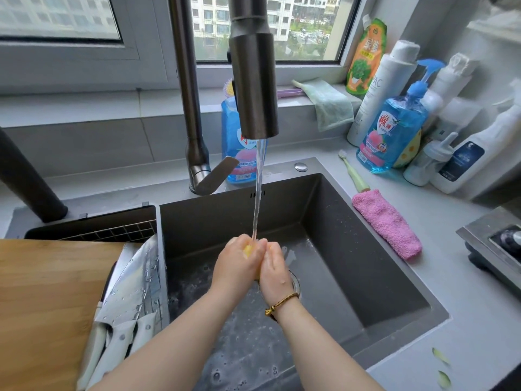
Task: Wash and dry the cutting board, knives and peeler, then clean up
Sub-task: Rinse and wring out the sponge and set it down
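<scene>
Water runs from the dark faucet (pixel 253 80) onto a small yellow sponge (pixel 248 249), which my left hand (pixel 238 263) and my right hand (pixel 275 270) squeeze between them over the grey sink (pixel 352 249). Most of the sponge is hidden by my fingers. At the left, a wooden cutting board (pixel 42 306) lies on the drying rack (pixel 112 231). Wet knives (pixel 135 292) with white handles lie beside the board, along the sink's left edge. I cannot pick out the peeler.
A folded pink cloth (pixel 386 224) and a green-handled brush (pixel 353 173) lie right of the sink. Blue dish soap bottles (pixel 394 136) and other cleaners stand at the back right. A green cloth (pixel 329 105) hangs from the sill. Green peel scraps (pixel 442 368) lie near right.
</scene>
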